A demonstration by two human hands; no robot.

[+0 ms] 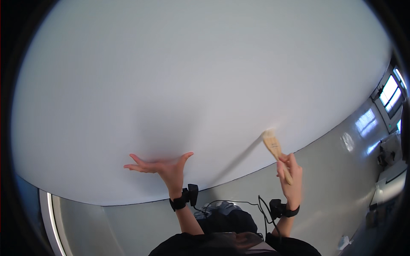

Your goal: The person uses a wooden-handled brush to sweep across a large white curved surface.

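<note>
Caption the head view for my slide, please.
Right hand holding a brush with its tip at the white wall, left hand open before it.

White surface [213,77]: broad, plain and smooth, filling the upper and middle frame; wall or flat top, cannot tell.
Surface edge: thin dark line curving from lower left to upper right.
On the surface: bristle tips of a wooden-handled flat brush [273,145], right of centre; soft shadows mid-frame.
Floor [324,192]: glossy grey, lower and right frame, with window reflections.
On the floor: small white object [343,242], lower right, unclear.
</note>
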